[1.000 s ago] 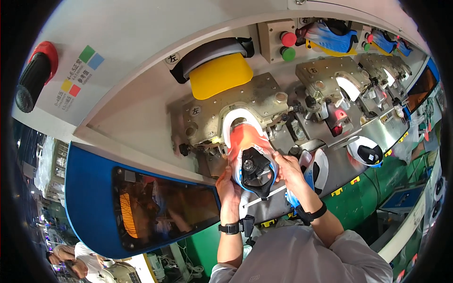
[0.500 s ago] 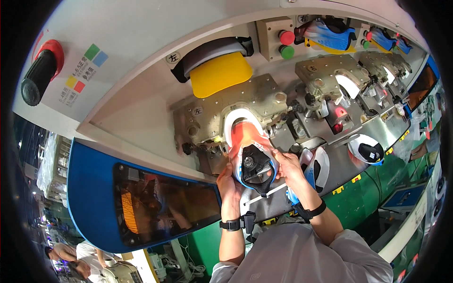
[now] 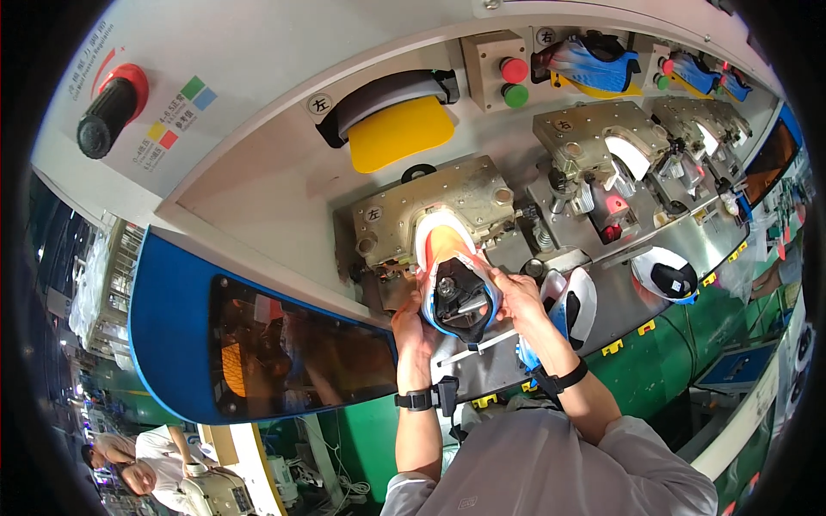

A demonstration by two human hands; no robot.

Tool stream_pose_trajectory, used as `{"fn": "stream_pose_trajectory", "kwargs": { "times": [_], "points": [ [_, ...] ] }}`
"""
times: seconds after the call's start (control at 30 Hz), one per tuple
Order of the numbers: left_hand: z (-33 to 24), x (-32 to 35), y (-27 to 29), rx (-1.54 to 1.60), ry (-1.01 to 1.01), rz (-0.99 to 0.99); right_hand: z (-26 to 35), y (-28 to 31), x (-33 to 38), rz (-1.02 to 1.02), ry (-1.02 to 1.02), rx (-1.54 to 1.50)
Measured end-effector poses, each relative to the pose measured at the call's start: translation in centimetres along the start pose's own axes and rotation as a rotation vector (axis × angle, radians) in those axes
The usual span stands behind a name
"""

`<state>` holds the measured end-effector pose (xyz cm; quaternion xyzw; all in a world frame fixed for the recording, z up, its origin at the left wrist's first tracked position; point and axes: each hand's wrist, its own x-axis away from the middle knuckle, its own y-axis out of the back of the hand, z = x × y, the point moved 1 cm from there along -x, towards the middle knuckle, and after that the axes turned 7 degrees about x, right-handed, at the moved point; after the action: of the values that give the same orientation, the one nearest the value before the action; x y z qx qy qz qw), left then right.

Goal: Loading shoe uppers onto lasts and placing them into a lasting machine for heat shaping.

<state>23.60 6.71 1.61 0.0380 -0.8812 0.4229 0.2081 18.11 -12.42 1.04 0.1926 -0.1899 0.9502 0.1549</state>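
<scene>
And there it is: the metal plate (image 3: 439, 193) at the centre has dropped lower against the backdrop, opening a gap below the yellow flap (image 3: 402, 138) and baring a black ring (image 3: 419, 167) along its rear edge. As I judge it, the toe now sits more snugly under the arch. The orange-and-blue shoe upper (image 3: 452, 265) is mid-frame, toe in that white-lined arch, heel toward the lower edge; I've got the left hand (image 3: 411, 327) closed along one side of it and the right hand (image 3: 520, 301) gripping the other. My view has swung too, sliding the black knob (image 3: 103, 133) rightward in the upper left. Now the surface: bare metal bench (image 3: 607, 316), a second upper (image 3: 583, 301) just beside the right hand, a third upper (image 3: 673, 277) farther right. Around it, green floor (image 3: 637, 378) at lower right, a blue panel (image 3: 172, 344) at left, a co-worker (image 3: 159, 443) at lower left.
</scene>
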Motion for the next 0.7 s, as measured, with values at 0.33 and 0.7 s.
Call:
{"fn": "stream_pose_trajectory", "kwargs": {
  "times": [0.33,0.7],
  "points": [
    [0.3,-0.5,1.3,-0.08,0.043,-0.041,-0.5,0.3,0.0,0.03,0.001,0.007],
    [1.6,-1.8,1.9,0.031,0.148,-0.008,-0.6,0.6,-0.4,0.008,0.008,0.097]
  ]
}}
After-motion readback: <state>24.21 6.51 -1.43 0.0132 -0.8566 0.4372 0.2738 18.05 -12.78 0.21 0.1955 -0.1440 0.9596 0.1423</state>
